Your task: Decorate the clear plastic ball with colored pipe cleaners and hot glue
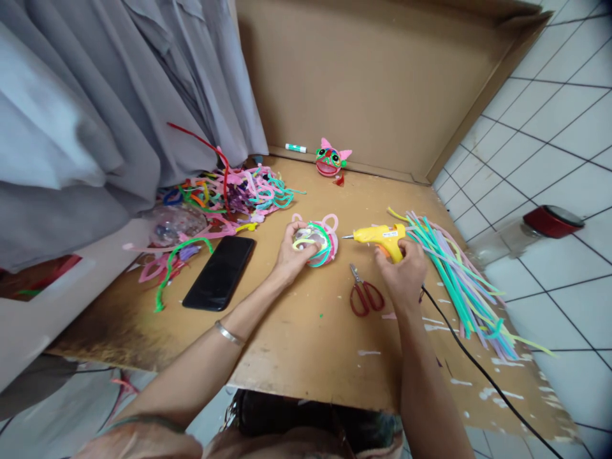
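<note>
My left hand (291, 255) is closed around a round pipe-cleaner craft piece (327, 250), with green, pink and pale yellow strands and two pink ear-like loops on top. My right hand (405, 271) grips a yellow hot glue gun (380, 234) by its handle. The gun's metal nozzle points left toward the craft piece, a small gap apart from it. Between the hands, nearer to me, lie red-handled scissors (366, 298). At the back of the table sits a finished-looking animal head (329, 160) with pink ears and round eyes.
A black phone (218, 273) lies left of my left hand. Behind it is a tangled heap of pipe cleaners (248, 188). Straight pipe cleaners (459, 287) lie at the right, near the glue gun's black cord (478, 363). A glue stick (295, 148) and red-lidded jar (549, 223) are also present.
</note>
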### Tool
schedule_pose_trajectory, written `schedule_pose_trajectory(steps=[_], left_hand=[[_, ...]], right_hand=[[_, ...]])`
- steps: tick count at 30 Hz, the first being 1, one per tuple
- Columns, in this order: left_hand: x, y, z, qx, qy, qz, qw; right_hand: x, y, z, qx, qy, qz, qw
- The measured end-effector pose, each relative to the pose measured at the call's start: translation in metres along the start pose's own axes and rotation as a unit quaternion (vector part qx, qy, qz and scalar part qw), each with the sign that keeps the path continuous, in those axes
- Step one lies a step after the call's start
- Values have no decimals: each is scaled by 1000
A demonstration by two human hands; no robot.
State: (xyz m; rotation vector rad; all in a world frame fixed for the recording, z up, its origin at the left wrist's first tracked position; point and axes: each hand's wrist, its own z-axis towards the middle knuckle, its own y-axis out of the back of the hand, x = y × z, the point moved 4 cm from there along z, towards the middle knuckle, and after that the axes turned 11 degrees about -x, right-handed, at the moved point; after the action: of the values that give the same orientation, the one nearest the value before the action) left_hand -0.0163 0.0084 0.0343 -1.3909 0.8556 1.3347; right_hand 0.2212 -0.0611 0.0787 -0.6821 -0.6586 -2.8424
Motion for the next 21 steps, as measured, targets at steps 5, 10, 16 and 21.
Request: schedule_pose_trajectory(steps=[5, 10, 16, 21], left_hand=[[0, -1, 0, 1, -1, 6, 1000], [0, 2, 2, 14, -12, 32, 999], [-7, 9, 1, -24, -86, 127, 988], [-6, 9, 2, -4, -93, 139, 986]], right_hand=[[-52, -13, 1, 50, -96, -107, 988], [-74, -23, -6, 120, -123, -160, 972], [-68, -27, -14, 173, -94, -241, 950], [-42, -14, -5, 126, -26, -235, 964]])
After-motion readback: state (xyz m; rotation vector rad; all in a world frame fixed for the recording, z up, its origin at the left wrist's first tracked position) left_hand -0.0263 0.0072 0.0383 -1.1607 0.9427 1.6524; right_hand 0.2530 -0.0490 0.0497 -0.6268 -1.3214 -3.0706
